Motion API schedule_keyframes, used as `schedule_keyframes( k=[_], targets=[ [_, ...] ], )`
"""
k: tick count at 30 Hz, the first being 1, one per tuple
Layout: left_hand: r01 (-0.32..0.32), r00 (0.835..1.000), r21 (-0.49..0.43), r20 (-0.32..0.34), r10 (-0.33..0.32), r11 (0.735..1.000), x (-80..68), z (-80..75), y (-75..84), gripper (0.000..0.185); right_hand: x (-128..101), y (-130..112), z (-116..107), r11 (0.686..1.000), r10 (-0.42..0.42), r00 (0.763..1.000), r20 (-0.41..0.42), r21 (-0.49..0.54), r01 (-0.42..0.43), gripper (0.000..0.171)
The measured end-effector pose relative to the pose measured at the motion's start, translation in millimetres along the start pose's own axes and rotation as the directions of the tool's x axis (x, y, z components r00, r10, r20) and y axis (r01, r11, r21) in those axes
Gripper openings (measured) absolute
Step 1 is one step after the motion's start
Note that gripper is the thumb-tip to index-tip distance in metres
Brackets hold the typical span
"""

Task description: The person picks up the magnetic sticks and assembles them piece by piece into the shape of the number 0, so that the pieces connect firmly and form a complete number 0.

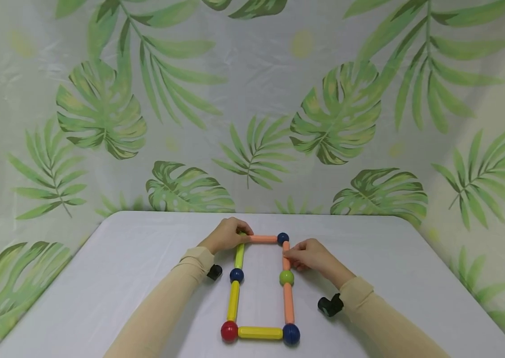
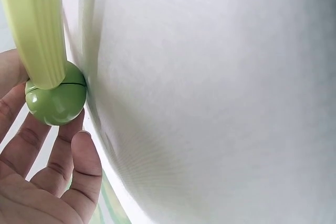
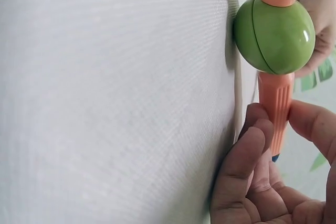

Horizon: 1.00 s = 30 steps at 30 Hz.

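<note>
A rectangle of rods and balls lies flat on the white table (image 1: 145, 278). My left hand (image 1: 233, 232) covers its far-left corner, where my fingers (image 2: 79, 166) curl round a green ball (image 2: 56, 98) joined to a lime rod (image 2: 37, 24) (image 1: 239, 256). My right hand (image 1: 293, 256) pinches the upper orange rod (image 3: 276, 108) on the right side, between the blue corner ball (image 1: 282, 238) and a green ball (image 1: 286, 277) (image 3: 274, 35). An orange rod (image 1: 262, 239) forms the far side.
The near part of the frame has a lower orange rod (image 1: 288, 303), a blue ball (image 1: 291, 334), a yellow rod (image 1: 259, 332), a red ball (image 1: 229, 331), another yellow rod (image 1: 233, 301) and a blue ball (image 1: 236, 275). A leaf-print cloth (image 1: 252, 124) hangs behind the table.
</note>
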<state>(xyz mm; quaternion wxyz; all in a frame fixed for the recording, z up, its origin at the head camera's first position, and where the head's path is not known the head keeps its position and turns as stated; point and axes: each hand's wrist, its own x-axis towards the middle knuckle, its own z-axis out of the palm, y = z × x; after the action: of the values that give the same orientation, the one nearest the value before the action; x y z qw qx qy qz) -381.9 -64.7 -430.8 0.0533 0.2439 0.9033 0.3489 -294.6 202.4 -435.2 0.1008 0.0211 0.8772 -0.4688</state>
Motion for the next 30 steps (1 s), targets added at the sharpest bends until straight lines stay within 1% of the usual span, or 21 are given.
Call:
schedule_keyframes(
  k=[7, 11, 17, 23, 30],
  targets=[
    [-0.002, 1.000, 0.011, 0.006, 0.002, 1.000, -0.1, 2.7, -1.7, 0.008, -2.3, 0.4, -1.2, 1.000, 0.001, 1.000, 0.023, -0.022, 0.000, 0.027],
    [-0.005, 1.000, 0.009, 0.004, 0.005, 1.000, -0.9, 1.6, 0.0, 0.008, -1.5, 0.7, -0.6, 1.000, 0.004, 1.000, 0.027, -0.030, -0.004, 0.028],
    [0.003, 1.000, 0.026, 0.002, -0.003, 1.000, -2.9, -0.4, -2.1, 0.009, 0.1, -2.4, 3.0, 0.999, -0.003, 0.999, 0.044, -0.041, 0.005, 0.031],
    [0.004, 1.000, 0.027, -0.003, -0.004, 1.000, -3.0, -0.7, -4.6, 0.008, -0.8, -5.5, 4.3, 0.999, -0.011, 0.999, 0.039, -0.052, 0.013, 0.031],
    [0.000, 1.000, 0.026, 0.005, 0.000, 1.000, -3.0, 3.1, -6.5, 0.008, -0.5, -0.7, 4.3, 0.997, -0.003, 0.999, 0.033, -0.073, 0.006, 0.031]
  ],
)
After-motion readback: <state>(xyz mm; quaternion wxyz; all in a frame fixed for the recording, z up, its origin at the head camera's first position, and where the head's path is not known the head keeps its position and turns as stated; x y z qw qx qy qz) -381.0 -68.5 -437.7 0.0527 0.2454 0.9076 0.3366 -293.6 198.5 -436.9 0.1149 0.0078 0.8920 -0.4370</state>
